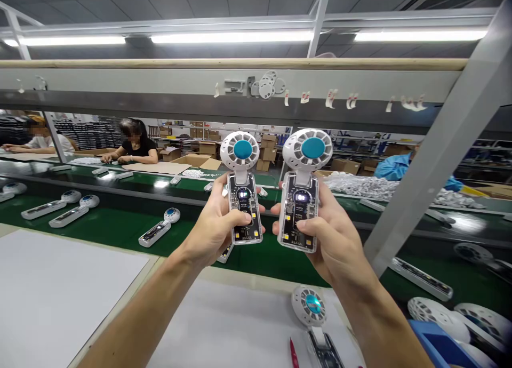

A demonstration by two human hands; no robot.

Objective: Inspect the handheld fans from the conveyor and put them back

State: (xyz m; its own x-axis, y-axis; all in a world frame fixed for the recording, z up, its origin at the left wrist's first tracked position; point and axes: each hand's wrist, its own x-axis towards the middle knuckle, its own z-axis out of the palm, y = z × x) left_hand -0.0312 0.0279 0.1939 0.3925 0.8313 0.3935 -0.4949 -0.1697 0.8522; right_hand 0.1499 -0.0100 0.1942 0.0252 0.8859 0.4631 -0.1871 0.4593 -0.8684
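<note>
My left hand (216, 218) is closed around a small handheld fan (241, 152) with a white round head, a teal centre and a clear body showing a black circuit board. Its thumb presses on the board side, and a small display glows there. A second fan of the same kind (308, 149) is gripped upright in my right hand (334, 229), thumb on the board, its display lit too. Below, on the white worktop (236, 314), lies another fan (310, 306) with its teal centre glowing. A red pen (293, 352) is beside it.
A green conveyor belt (120, 240) carries several fans across the view. A slanted metal post (436, 138) stands at the right, above a blue bin (436, 344) near several white fan heads. People (136, 146) sit at the far side.
</note>
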